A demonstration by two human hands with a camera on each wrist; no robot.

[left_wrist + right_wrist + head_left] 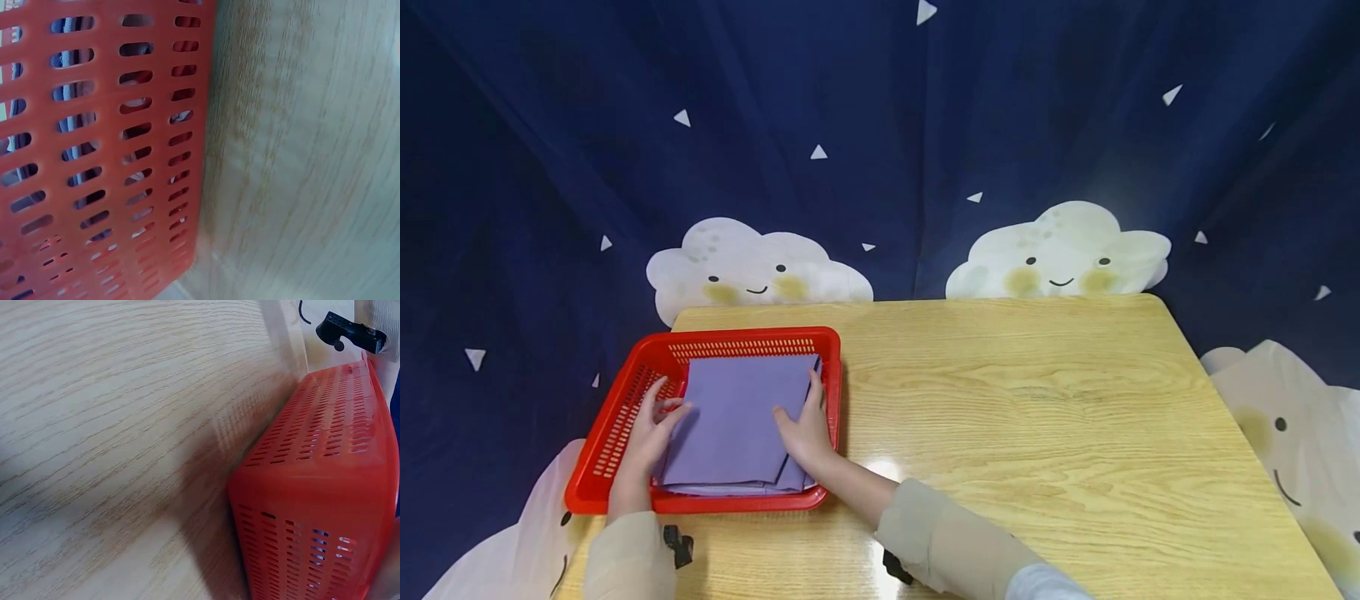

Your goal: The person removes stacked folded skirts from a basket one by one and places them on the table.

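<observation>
A stack of folded purple cloth [737, 417] lies in a red plastic basket [737, 503], its flat top piece facing up and layered edges showing at the front and right. My left hand [649, 429] reaches into the basket at the stack's left edge, thumb and fingers loosely bent and apart. At the right edge is my right hand [808, 429], its thumb over the top cloth and its index finger extended along the side. Through the slots of the basket wall [106, 144] in the left wrist view, cloth folds show. Neither hand's fingers appear in that view.
The basket stands on the left part of a light wood table [1037, 417]. A dark blue curtain [895, 125] with smiling clouds hangs behind the table. Below my left sleeve's edge is a small black clip-like piece [678, 546]. The basket's slotted corner [306, 481] fills the right wrist view's right side.
</observation>
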